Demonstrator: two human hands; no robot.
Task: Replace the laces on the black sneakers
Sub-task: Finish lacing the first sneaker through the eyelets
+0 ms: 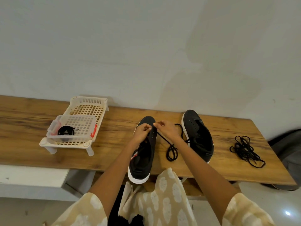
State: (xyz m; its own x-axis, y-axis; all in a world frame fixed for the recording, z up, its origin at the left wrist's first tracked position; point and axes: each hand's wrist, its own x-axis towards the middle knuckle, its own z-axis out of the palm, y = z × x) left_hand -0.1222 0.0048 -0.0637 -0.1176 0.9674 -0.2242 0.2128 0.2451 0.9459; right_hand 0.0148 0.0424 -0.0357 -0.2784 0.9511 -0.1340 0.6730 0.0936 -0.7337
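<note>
At your far left on the wooden bench stands a cream slotted rack, and on its near end sits a clear plastic box with a coiled black lace inside. Next comes the left sneaker, black with a white sole, toe towards the wall and heel hanging just over the bench's near edge. Your left hand rests on its toe end with fingers curled, pinching something at the front eyelets; what exactly it holds is too small to make out. Your right hand sits just beside it, fingers and thumb pinched on a black lace end that runs down to a loose loop on the bench between the shoes. The right sneaker lies beyond that hand, toe to the wall, unlaced as far as can be seen. Farthest right, well apart from the shoes, a tangled pile of black laces lies on the wood.
</note>
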